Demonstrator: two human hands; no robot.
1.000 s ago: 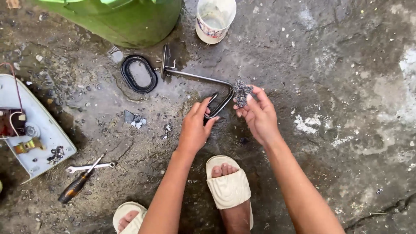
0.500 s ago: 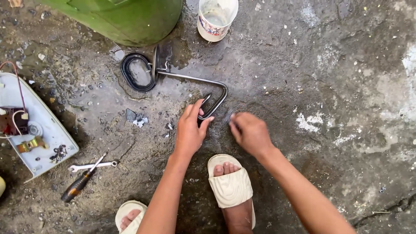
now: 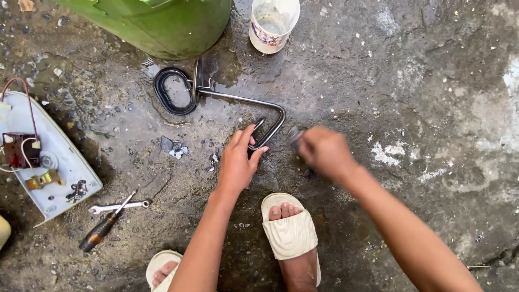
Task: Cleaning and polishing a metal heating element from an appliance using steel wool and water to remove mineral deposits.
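The bent metal heating element (image 3: 246, 103) lies on the wet concrete floor (image 3: 432, 81), its looped end toward the person and its far end meeting a black rubber ring (image 3: 172, 91). The left hand (image 3: 238, 162) is clamped on that loop, fingers wrapped over the tube. The right hand (image 3: 323, 151), blurred, is balled into a fist just beside the loop around something small and grey. Beyond stand a green drum (image 3: 157, 24) and a white cup (image 3: 273, 24); off to the left, a screwdriver (image 3: 102, 228), a spanner (image 3: 119, 206) and a white panel (image 3: 51, 162)
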